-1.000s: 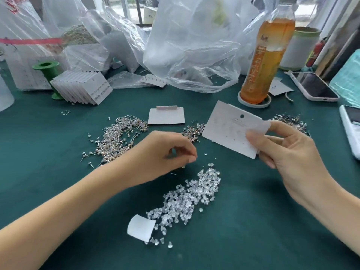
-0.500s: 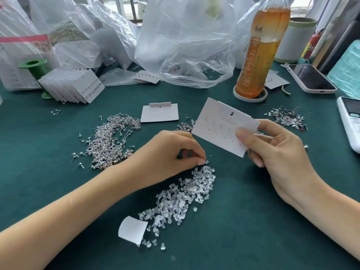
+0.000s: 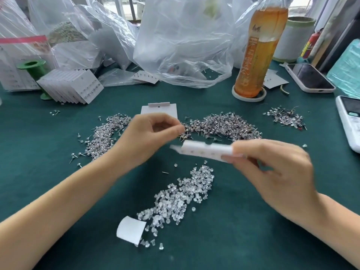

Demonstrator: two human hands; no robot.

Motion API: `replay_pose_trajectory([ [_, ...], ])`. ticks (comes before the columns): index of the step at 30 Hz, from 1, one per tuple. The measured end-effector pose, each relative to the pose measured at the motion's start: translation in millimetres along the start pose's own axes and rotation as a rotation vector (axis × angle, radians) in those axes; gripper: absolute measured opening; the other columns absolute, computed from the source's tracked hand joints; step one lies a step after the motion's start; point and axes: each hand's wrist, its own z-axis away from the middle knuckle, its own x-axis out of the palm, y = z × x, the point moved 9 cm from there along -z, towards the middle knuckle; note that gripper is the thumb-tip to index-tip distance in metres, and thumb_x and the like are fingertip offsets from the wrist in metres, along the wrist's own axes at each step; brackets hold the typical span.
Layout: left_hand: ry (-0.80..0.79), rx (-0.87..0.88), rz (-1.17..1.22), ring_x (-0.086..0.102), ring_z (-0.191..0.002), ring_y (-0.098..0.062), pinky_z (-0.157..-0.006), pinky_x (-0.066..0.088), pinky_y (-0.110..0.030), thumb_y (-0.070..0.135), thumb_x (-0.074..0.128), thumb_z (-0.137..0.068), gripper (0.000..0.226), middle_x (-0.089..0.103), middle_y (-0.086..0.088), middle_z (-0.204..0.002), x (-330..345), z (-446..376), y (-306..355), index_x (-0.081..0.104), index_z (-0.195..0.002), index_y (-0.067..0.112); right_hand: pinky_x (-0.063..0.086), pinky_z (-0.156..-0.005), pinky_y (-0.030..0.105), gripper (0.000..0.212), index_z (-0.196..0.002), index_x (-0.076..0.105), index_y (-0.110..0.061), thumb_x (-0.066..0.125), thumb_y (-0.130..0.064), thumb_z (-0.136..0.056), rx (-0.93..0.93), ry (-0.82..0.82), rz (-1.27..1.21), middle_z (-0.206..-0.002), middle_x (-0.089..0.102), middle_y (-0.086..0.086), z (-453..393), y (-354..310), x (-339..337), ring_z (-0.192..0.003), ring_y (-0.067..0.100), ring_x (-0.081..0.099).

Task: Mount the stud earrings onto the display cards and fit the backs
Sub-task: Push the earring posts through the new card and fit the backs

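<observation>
My right hand point(image 3: 272, 172) pinches a white display card point(image 3: 206, 150) by its right end. The card is tilted almost flat, and a row of studs shows along its near face. My left hand point(image 3: 148, 139) hovers just left of the card with thumb and forefinger pinched on a tiny clear earring back, blurred by motion. Below both hands lies a pile of clear earring backs point(image 3: 181, 193). Loose stud earrings lie in heaps at the left point(image 3: 105, 137) and behind the card point(image 3: 224, 125). A blank card point(image 3: 158, 109) lies flat beyond my left hand.
A stack of filled cards point(image 3: 74, 86) leans by a green spool point(image 3: 33, 67) at back left. Plastic bags point(image 3: 185, 41) crowd the back. A tea bottle point(image 3: 257, 51), a phone point(image 3: 309, 77) and a white handset point(image 3: 350, 121) sit at right. A curled paper scrap point(image 3: 130, 228) lies near me.
My left hand lifted from the backs pile and moved up toward the card, still pinched. My right hand tipped the card from facing me to nearly flat and lowered it.
</observation>
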Motion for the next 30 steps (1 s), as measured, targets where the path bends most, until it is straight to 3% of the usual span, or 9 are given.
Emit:
replay_pose_trajectory([
  [2, 0.031, -0.11, 0.163, 0.055, -0.063, -0.002, -0.067, 0.043, -0.016, 0.027, 0.072, -0.075, 0.007, 0.064, 0.009, -0.065, -5, 1, -6, 0.072, -0.072, 0.02, 0.046, -0.049, 0.025, 0.019, -0.09, 0.068, -0.017, 0.054, -0.005, -0.092, -0.253, -0.119, 0.155, -0.07, 0.068, -0.001, 5, -20, 12, -0.053, 0.016, 0.055],
  [4, -0.077, -0.136, 0.23, 0.056, -0.067, -0.005, -0.071, 0.044, -0.019, 0.036, 0.073, -0.067, 0.014, 0.065, 0.007, -0.069, 5, 7, 0, 0.074, -0.073, 0.023, 0.042, -0.044, 0.026, 0.028, -0.083, 0.074, -0.011, 0.05, -0.001, -0.093, -0.366, -0.165, 0.285, -0.068, 0.067, 0.005, 6, -29, 19, -0.048, 0.023, 0.05],
  [8, -0.287, -0.076, 0.178, 0.058, -0.064, 0.0, -0.06, 0.044, -0.009, 0.032, 0.072, -0.071, 0.009, 0.067, 0.01, -0.07, 36, 27, 21, 0.073, -0.075, 0.023, 0.039, -0.039, 0.027, 0.014, -0.079, 0.075, -0.01, 0.064, -0.001, -0.081, -0.472, -0.189, 0.431, -0.062, 0.063, 0.005, 11, -39, 27, -0.043, 0.024, 0.046],
  [10, -0.315, -0.075, 0.174, 0.052, -0.059, -0.005, -0.053, 0.04, -0.012, 0.028, 0.071, -0.074, 0.01, 0.063, 0.004, -0.067, 42, 32, 22, 0.072, -0.077, 0.018, 0.039, -0.038, 0.027, 0.012, -0.079, 0.075, -0.01, 0.067, -0.002, -0.079, -0.479, -0.201, 0.444, -0.061, 0.063, 0.005, 11, -40, 29, -0.043, 0.024, 0.046],
  [13, -0.328, -0.061, 0.128, 0.049, -0.063, -0.01, -0.056, 0.037, -0.019, 0.029, 0.069, -0.075, 0.014, 0.06, -0.001, -0.068, 43, 35, 22, 0.071, -0.078, 0.015, 0.039, -0.038, 0.027, 0.01, -0.081, 0.076, -0.01, 0.068, -0.003, -0.079, -0.47, -0.211, 0.455, -0.061, 0.063, 0.004, 11, -39, 29, -0.043, 0.023, 0.046],
  [22, -0.318, -0.064, 0.133, 0.053, -0.062, -0.005, -0.058, 0.041, -0.011, 0.026, 0.068, -0.078, 0.014, 0.064, 0.003, -0.069, 44, 37, 20, 0.071, -0.08, 0.012, 0.039, -0.038, 0.026, 0.011, -0.08, 0.075, -0.009, 0.069, -0.001, -0.077, -0.45, -0.226, 0.482, -0.061, 0.064, 0.004, 11, -38, 31, -0.043, 0.024, 0.046],
  [30, -0.317, -0.085, 0.17, 0.055, -0.065, -0.007, -0.06, 0.042, -0.014, 0.028, 0.069, -0.075, 0.014, 0.065, 0.003, -0.069, 46, 40, 16, 0.072, -0.077, 0.015, 0.04, -0.037, 0.028, 0.009, -0.08, 0.076, -0.009, 0.068, -0.005, -0.079, -0.47, -0.216, 0.506, -0.058, 0.061, 0.003, 13, -40, 30, -0.042, 0.023, 0.046],
])
